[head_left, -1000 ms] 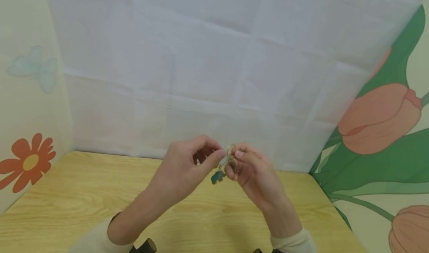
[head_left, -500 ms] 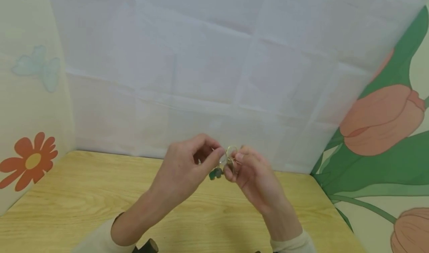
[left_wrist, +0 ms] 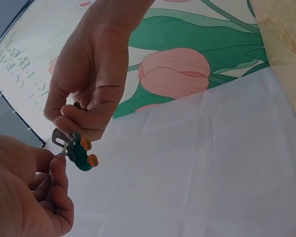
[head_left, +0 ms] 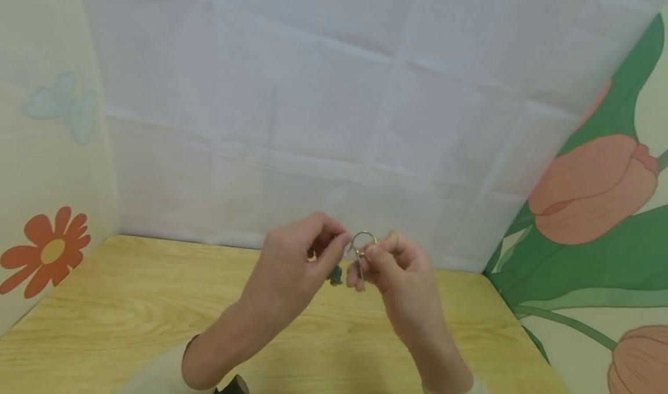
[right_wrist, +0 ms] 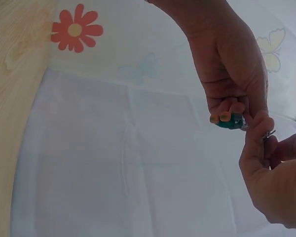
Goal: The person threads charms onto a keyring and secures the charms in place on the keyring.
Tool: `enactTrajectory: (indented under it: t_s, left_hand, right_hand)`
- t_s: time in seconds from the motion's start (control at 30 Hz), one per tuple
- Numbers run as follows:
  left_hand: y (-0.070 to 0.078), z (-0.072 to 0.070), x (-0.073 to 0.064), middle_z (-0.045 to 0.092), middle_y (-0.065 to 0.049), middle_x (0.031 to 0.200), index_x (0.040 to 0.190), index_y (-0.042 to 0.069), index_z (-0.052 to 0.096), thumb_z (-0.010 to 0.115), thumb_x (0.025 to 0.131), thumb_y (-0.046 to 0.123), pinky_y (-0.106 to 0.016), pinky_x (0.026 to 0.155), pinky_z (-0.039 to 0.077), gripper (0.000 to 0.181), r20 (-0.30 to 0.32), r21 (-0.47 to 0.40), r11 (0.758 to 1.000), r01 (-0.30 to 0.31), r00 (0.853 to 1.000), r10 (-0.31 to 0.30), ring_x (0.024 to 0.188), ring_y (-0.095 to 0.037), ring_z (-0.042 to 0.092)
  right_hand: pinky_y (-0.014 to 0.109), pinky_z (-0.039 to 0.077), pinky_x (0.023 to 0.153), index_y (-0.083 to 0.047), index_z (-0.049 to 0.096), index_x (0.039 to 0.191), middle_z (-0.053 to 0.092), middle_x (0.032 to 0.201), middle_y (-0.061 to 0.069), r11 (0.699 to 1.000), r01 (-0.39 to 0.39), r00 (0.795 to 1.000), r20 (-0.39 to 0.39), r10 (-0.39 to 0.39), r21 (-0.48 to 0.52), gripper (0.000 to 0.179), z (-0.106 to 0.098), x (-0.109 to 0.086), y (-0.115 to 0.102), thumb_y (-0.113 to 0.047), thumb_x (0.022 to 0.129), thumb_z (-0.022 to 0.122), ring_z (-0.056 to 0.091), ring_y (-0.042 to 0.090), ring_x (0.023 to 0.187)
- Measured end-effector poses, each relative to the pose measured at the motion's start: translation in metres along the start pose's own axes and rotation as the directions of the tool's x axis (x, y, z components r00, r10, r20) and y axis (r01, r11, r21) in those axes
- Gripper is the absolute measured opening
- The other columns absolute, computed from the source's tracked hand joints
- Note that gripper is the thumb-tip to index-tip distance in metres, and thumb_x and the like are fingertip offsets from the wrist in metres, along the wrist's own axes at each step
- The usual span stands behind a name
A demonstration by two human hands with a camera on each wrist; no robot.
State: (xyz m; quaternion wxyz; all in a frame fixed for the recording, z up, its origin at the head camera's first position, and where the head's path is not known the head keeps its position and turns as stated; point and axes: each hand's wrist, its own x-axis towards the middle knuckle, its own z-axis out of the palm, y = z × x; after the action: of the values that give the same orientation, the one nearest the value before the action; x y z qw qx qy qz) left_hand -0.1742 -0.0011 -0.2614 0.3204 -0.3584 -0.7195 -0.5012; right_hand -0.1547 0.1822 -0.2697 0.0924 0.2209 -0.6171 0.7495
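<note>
Above the table, both hands hold a keychain between them. My right hand point(head_left: 409, 284) pinches its metal ring point(head_left: 363, 232) between thumb and index finger. A flat metal key point(head_left: 360, 268) hangs from the ring in front of the curled lower fingers. My left hand point(head_left: 292, 272) pinches the keychain's other end between thumb and fingertip, covering that small part. Below the left thumb dangles a small green charm point(head_left: 336, 275), partly hidden in the head view. The left wrist view shows the charm point(left_wrist: 80, 155) with round orange ends, close beside the key's head point(left_wrist: 58, 137).
A wood-grain table point(head_left: 292, 353) lies under the hands. Behind it hangs a creased white cloth point(head_left: 313, 121). Side panels carry a painted orange flower point(head_left: 52, 252) on the left and tulips point(head_left: 595, 185) on the right. A dark cylindrical object point(head_left: 237, 384) shows at the bottom edge.
The ring has turned to face the head camera and shows as a fuller circle. My right hand has rotated and shifted slightly right; the charm has swung left, partly behind the left thumb.
</note>
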Motion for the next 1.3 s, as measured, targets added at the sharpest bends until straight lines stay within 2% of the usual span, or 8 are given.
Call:
enactTrajectory:
  t_s: [0.33,0.53,0.63,0.73,0.87,0.93,1.07,1.3]
  left_hand:
    - [-0.003,0.003,-0.005,0.062,0.013,0.072,0.097,0.013,0.070,0.069,0.100,0.017,-0.026,0.057,0.049,0.005,-0.064,-0.078,0.995,0.058,0.996,-0.063,0.061,-0.006,0.056]
    - [-0.004,0.005,-0.005,0.062,0.015,0.076,0.097,0.013,0.070,0.069,0.101,0.018,-0.026,0.057,0.048,0.006,-0.092,-0.093,0.996,0.013,0.995,-0.022,0.063,-0.006,0.057]
    - [-0.002,0.003,-0.005,0.064,0.013,0.077,0.099,0.015,0.071,0.068,0.101,0.021,-0.027,0.056,0.049,0.007,-0.068,-0.148,0.987,0.058,0.995,-0.068,0.064,-0.009,0.060]
    - [0.002,-0.001,-0.005,0.067,0.007,0.080,0.104,0.018,0.071,0.066,0.101,0.028,-0.031,0.059,0.053,0.012,0.022,-0.258,0.948,0.188,0.982,-0.189,0.068,-0.015,0.064]
    - [0.007,-0.007,-0.003,0.071,-0.001,0.094,0.111,0.018,0.071,0.067,0.100,0.034,-0.036,0.071,0.056,0.020,0.186,-0.381,0.846,0.373,0.927,-0.325,0.081,-0.021,0.067]
    - [0.009,-0.009,-0.001,0.071,-0.002,0.101,0.113,0.018,0.071,0.069,0.099,0.033,-0.037,0.075,0.056,0.020,0.241,-0.396,0.816,0.421,0.905,-0.350,0.086,-0.022,0.067]
    - [0.008,-0.010,0.000,0.070,0.000,0.100,0.108,0.018,0.073,0.073,0.097,0.029,-0.033,0.071,0.051,0.016,0.261,-0.350,0.848,0.397,0.911,-0.319,0.084,-0.022,0.064]
    - [0.008,-0.005,-0.001,0.069,0.013,0.094,0.102,0.025,0.075,0.073,0.097,0.030,-0.033,0.070,0.049,0.008,0.142,-0.224,0.948,0.228,0.970,-0.200,0.085,-0.011,0.061]
  right_hand:
    - [0.031,0.056,0.065,0.001,0.053,0.088,0.061,0.081,0.013,0.994,0.103,0.995,-0.006,-0.103,-0.039,0.017,0.010,-0.002,0.003,-0.005,0.102,0.062,0.068,0.023,0.071]
    - [0.030,0.055,0.066,0.002,0.052,0.088,0.057,0.081,0.013,0.998,0.060,0.998,-0.006,-0.060,0.002,0.019,0.010,0.000,0.002,-0.007,0.102,0.061,0.065,0.024,0.068]
    - [0.030,0.053,0.065,0.001,0.052,0.087,0.056,0.080,0.011,0.997,0.012,1.000,0.025,-0.014,0.077,0.018,0.008,0.002,0.001,-0.007,0.103,0.058,0.064,0.023,0.068]
    - [0.026,0.051,0.064,-0.002,0.055,0.086,0.059,0.081,0.009,0.983,-0.057,0.996,0.082,0.043,0.172,0.019,0.004,0.004,0.001,-0.007,0.104,0.053,0.062,0.019,0.068]
    - [0.022,0.051,0.065,-0.002,0.062,0.087,0.063,0.089,0.007,0.941,-0.138,0.985,0.145,0.097,0.310,0.028,-0.002,0.006,0.000,-0.005,0.107,0.042,0.060,0.014,0.070]
    - [0.021,0.051,0.068,-0.001,0.066,0.091,0.063,0.094,0.007,0.913,-0.162,0.981,0.165,0.106,0.373,0.032,-0.005,0.007,0.000,-0.004,0.108,0.038,0.060,0.012,0.073]
    - [0.020,0.052,0.072,-0.001,0.068,0.097,0.064,0.095,0.006,0.868,-0.184,0.975,0.196,0.102,0.462,0.037,-0.006,0.008,-0.001,-0.005,0.110,0.035,0.060,0.011,0.076]
    - [0.020,0.051,0.073,-0.001,0.067,0.097,0.061,0.098,0.006,0.866,-0.165,0.976,0.206,0.073,0.472,0.036,-0.006,0.006,-0.003,-0.004,0.110,0.034,0.058,0.012,0.079]
